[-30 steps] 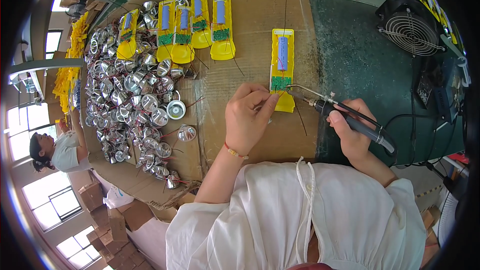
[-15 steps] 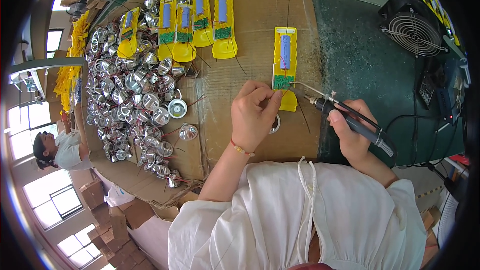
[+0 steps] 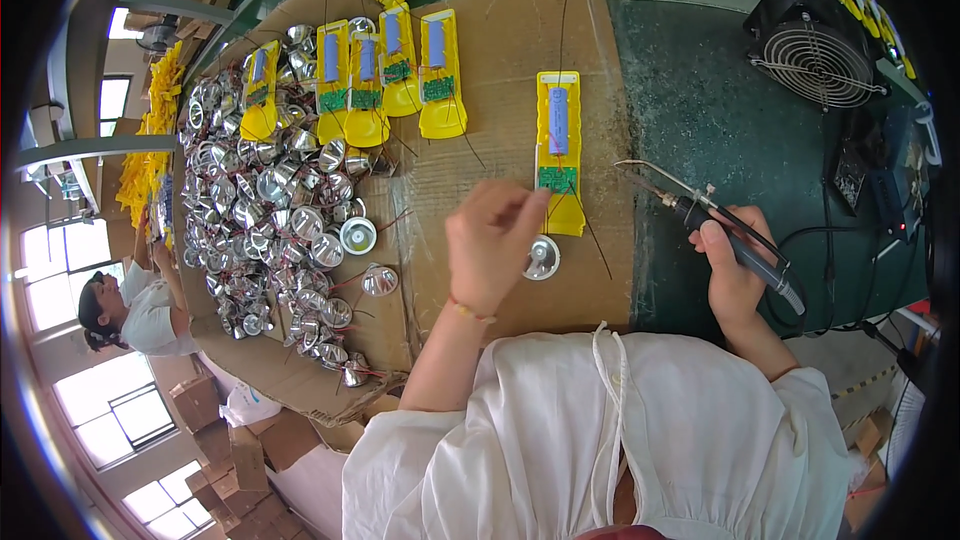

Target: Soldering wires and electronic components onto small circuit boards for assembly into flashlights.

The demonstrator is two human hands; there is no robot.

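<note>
In my right hand (image 3: 735, 265) is a soldering iron (image 3: 735, 245) with a thin bent metal solder-feed tube (image 3: 665, 175) along it; its tip is apart from the work, over the cardboard's right edge. A yellow plastic housing (image 3: 574, 215) lies lengthwise before me, holding a blue cylindrical battery (image 3: 560, 122) and a green circuit board (image 3: 557, 180) with thin wires. Just left of the board, my left hand (image 3: 490, 245) is closed in a pinch, slightly blurred; what its fingertips hold, if anything, is hidden. A silver reflector cup (image 3: 541, 258) sits beside that hand, below the housing.
Silver reflectors (image 3: 270, 190) with red wires are heaped at left. Several yellow housings (image 3: 440, 120) lie across the heap's far side and the cardboard (image 3: 500, 50). A fan with a wire grille (image 3: 815, 65) stands far right, with cables nearby. Another person (image 3: 140, 305) is at far left.
The soldering iron has moved right, away from the circuit board. My left hand has drawn slightly left and back from the board. More of the reflector below the housing now shows.
</note>
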